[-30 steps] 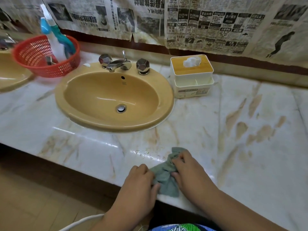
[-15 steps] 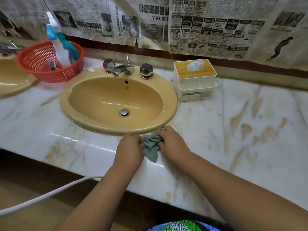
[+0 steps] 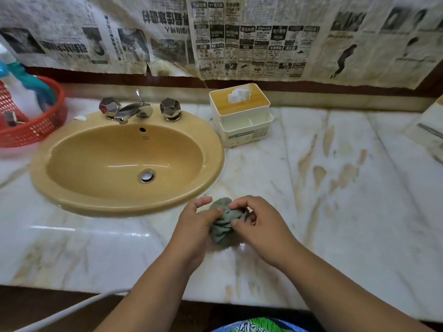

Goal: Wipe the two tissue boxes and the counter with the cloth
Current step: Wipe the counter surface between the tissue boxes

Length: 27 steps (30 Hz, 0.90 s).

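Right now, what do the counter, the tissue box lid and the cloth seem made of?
Counter: polished marble or marble-look stone, by its brown veins and glossy glare. Tissue box lid: wood or bamboo, matte tan surface; possibly printed. Cloth: soft grey-green textile, maybe microfibre, bunched into folds.

Newspaper sheets [image 3: 239,39] hang across the back wall [image 3: 311,85].

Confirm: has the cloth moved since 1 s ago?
Yes. The cloth went from the front edge of the counter back toward the sink; it's now just off the sink's front rim, gripped by the left hand and right hand.
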Available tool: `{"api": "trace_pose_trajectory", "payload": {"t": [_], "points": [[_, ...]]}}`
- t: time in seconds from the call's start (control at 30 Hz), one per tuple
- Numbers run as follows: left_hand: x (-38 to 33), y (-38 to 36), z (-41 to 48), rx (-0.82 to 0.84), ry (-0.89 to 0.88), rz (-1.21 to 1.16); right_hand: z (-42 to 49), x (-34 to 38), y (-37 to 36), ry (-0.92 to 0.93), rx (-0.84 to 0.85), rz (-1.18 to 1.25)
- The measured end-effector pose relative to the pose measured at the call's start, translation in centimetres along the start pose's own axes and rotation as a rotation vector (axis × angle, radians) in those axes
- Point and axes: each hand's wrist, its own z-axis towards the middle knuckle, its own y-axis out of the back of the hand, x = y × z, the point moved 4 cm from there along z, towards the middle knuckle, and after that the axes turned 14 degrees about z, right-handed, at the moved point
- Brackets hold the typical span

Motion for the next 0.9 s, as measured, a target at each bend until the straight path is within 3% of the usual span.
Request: {"api": "trace_pose_trajectory", "payload": {"t": [0.1, 0.2, 0.3, 0.47, 0.53, 0.77, 0.83, 0.9], "points": [[0.1, -2.8, 0.3, 0.253, 0.043, -0.139, -1.5, -0.4, 2.4, -0.005, -0.133, -0.055], [0.3, -5.1, 0.7, 0.374, 0.029, -0.029, -2.8, -1.2, 4.6, -0.191, -0.187, 0.041], [-0.1, -7.1, 0.7, 0.357, -0.054, 0.155, -3.8, -1.8, 6.7, -0.218, -0.265, 0.073], [-1.1, -9.8, 1.0, 0.187, -0.407, 0.831, -4.8, -2.4, 9.7, -0.143, -0.383, -0.016], [-1.3, -11.3, 0.4, 0.180, -0.489, 0.899, -5.2, -2.3, 10.7, -0.079, -0.428, -0.052], [-1.5, -15.5, -0.6, 0.218, -0.567, 0.766, -5.7, -2.5, 12.6, 0.168, -0.489, -0.011], [-1.6, -16.4, -0.4, 0.179, -0.617, 0.833, -5.2, -2.9, 13.4, 0.233, -0.445, -0.103], [-0.8, -16.9, 0.4, 0.104, -0.677, 1.031, -4.4, -4.1, 14.3, 0.168, -0.348, -0.306]]}}
